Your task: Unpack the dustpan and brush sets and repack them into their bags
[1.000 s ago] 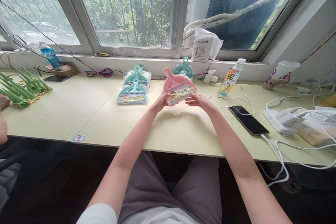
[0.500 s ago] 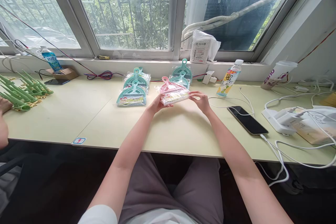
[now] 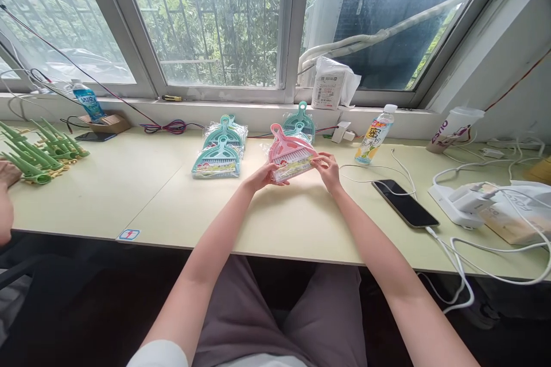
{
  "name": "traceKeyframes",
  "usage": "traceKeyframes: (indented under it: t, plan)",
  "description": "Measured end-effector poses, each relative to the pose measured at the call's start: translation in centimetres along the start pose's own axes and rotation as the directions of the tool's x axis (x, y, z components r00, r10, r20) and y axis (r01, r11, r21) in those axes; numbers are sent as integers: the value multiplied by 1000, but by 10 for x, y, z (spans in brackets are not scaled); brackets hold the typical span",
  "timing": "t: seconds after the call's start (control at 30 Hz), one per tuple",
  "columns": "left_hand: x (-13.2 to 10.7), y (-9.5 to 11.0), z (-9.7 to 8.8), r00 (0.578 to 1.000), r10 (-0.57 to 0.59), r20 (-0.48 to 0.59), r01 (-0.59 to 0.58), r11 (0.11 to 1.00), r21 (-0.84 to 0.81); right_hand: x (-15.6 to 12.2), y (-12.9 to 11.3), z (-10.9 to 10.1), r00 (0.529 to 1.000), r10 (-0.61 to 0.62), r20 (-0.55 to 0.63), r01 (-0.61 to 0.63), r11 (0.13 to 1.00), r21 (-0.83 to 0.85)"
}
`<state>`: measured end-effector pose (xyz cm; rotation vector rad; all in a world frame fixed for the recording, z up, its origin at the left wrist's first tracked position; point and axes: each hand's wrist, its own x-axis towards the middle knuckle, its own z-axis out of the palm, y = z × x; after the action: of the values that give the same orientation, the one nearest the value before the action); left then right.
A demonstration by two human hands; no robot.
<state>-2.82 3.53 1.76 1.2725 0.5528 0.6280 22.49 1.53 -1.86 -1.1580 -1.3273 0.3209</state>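
Observation:
A pink dustpan and brush set (image 3: 291, 156) in clear wrapping is held up above the table, its handle pointing away from me. My left hand (image 3: 263, 176) grips its lower left corner, and my right hand (image 3: 326, 170) pinches its right edge. Behind it, partly covered, lie green dustpan sets (image 3: 300, 117) in the same wrapping. To the left of my hands, more green dustpan sets (image 3: 216, 159) rest in an overlapping row, handles toward the window.
On the right are a drink bottle (image 3: 375, 135), a phone (image 3: 404, 203) with a white cable, a power strip (image 3: 457, 206) and a plastic cup (image 3: 455, 129). Green plastic pieces (image 3: 41, 155) lie far left beside another person's hand (image 3: 8, 173). A wrapped package (image 3: 329, 85) stands on the sill.
The pink dustpan set has tilted up so its front face and label show more fully. Both hands have turned with it and kept their hold.

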Motion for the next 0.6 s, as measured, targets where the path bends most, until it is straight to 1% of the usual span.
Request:
traceKeyframes:
  t: [0.13,0.2,0.27,0.33,0.37,0.43,0.47,0.53,0.6]
  plan:
    - [-6,5,2,1000,8,20,-9,998,59,0,7,4,994,82,71,-86,995,51]
    - [-8,6,3,999,17,27,-20,996,88,-1,9,4,975,177,134,-196,970,143]
    - [-7,6,3,1000,5,17,-7,994,113,-2,10,3,925,303,228,-354,904,238]
    - [-5,5,4,1000,-22,-20,24,992,124,-3,11,3,872,404,278,-478,827,295]
    - [-4,4,4,999,-32,-43,37,992,123,-3,11,4,857,436,273,-508,801,316]
    - [-1,4,4,996,0,-89,11,993,115,-2,13,6,866,462,194,-500,784,367]
    - [0,4,5,996,23,-81,-12,991,130,-1,15,7,870,469,154,-489,780,391]
    - [2,3,5,993,86,-79,-71,981,180,0,17,8,868,488,93,-478,768,427]
    - [4,-1,5,981,136,-136,-94,957,276,1,19,6,870,488,64,-465,773,431]
